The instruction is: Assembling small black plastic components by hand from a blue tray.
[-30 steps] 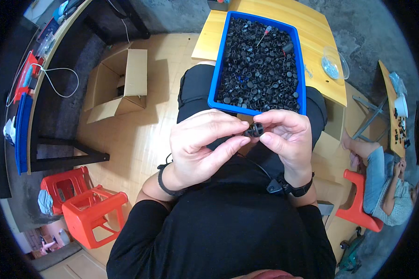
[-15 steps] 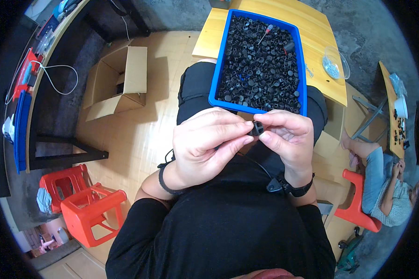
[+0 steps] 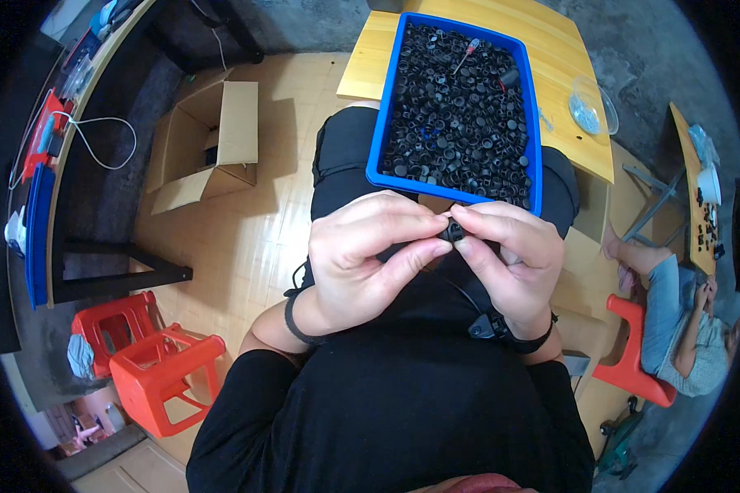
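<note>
Left of our hands we've got an open cardboard box (image 3: 240, 123), then our left hand (image 3: 360, 256) pinching a small black part (image 3: 453, 232) between both hands' fingertips, a blue tray (image 3: 427, 190) just beyond, and our right hand (image 3: 520, 256) pinching it too.

The right hand (image 3: 520, 256) now sits with its thumb closer to the left hand's (image 3: 370, 255), covering more of the black part (image 3: 451, 232).
</note>
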`<state>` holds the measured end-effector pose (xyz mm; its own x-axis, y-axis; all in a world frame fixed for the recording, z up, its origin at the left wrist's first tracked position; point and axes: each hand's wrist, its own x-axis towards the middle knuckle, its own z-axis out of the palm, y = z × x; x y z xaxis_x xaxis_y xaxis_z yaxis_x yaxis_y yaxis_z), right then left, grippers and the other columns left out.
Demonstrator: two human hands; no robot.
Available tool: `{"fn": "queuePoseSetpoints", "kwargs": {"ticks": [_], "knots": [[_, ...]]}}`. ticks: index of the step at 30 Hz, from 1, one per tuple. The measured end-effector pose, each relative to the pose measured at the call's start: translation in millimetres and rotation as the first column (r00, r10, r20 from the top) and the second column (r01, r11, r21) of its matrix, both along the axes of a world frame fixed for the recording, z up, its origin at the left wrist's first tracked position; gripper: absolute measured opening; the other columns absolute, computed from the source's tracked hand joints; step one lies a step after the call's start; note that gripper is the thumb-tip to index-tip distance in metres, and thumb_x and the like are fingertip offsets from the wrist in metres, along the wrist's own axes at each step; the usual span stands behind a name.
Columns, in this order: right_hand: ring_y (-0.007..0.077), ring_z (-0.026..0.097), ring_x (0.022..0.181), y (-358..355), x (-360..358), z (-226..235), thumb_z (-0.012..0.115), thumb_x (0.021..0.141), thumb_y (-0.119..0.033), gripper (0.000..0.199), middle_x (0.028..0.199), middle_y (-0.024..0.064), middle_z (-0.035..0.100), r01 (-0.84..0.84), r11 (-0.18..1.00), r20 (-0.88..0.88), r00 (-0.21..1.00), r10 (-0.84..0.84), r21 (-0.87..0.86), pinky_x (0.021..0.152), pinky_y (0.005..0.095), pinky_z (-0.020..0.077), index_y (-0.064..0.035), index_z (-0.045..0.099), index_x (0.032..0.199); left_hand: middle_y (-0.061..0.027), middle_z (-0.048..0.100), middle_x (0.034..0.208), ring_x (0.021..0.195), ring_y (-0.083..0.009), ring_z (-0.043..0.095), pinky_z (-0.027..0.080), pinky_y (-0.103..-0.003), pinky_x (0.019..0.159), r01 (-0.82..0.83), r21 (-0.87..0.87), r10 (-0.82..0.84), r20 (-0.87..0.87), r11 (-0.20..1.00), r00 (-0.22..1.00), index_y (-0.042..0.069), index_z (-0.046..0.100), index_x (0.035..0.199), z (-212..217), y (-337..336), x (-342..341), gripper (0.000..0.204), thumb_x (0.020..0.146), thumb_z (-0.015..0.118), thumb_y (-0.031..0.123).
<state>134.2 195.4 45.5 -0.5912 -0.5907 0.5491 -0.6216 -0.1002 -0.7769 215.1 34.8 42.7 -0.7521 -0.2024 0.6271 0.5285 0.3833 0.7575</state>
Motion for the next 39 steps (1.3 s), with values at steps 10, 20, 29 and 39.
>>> {"fn": "queuePoseSetpoints", "kwargs": {"ticks": [10,20,29,39], "knots": [[0.014,0.064,0.08,8.1,-8.4,-5.4,0.064,0.075,0.001,0.025,0.093,0.0127,0.066,-0.397,0.908,0.468,0.782,0.413,-0.137,0.07,0.0236,0.0513,0.0018,0.065,0.099,-0.0129,0.065,0.084,0.068,-0.0193,0.062,0.05,-0.029,0.066,0.234,-0.071,-0.223,0.145,0.97,0.964,-0.001,0.063,0.105,4.5,-7.9,-0.5,0.043,0.066,0.077,0.012],[0.0149,0.063,0.087,28.8,-18.0,-29.0,0.068,0.075,0.003,0.022,0.093,0.0119,0.066,-0.361,0.897,0.611,0.658,0.44,-0.256,0.073,0.024,0.051,0.0033,0.065,0.097,-0.0157,0.065,0.089,0.076,-0.0256,0.064,0.051,-0.03,0.069,0.219,-0.147,-0.213,0.058,0.964,0.975,-0.004,0.062,0.103,-17.7,15.3,-18.6,0.037,0.07,0.073,0.009],[0.0106,0.057,0.079,186.8,-137.5,-58.1,0.07,0.076,-0.004,0.025,0.09,0.0062,0.061,0.896,0.403,0.23,0.438,-0.869,-0.185,0.071,0.0209,0.0467,0.0025,0.062,0.098,-0.0117,0.067,0.087,0.077,-0.0202,0.064,0.051,-0.028,0.069,0.196,-0.045,-0.162,0.408,0.979,0.899,0.0,0.065,0.094,-45.2,17.5,-24.6,0.02,0.076,0.068,0.007],[0.0165,0.064,0.068,177.5,-254.2,-127.0,0.068,0.074,-0.016,0.022,0.075,0.0122,0.067,0.793,0.542,-0.113,0.587,-0.801,0.278,0.066,0.0286,0.0502,-0.0019,0.068,0.092,-0.0127,0.066,0.082,0.075,-0.0246,0.064,0.05,-0.03,0.068,0.184,-0.164,-0.091,0.458,0.969,0.884,0.0,0.065,0.091,-47.3,13.4,-30.3,0.016,0.076,0.066,0.007]]}}
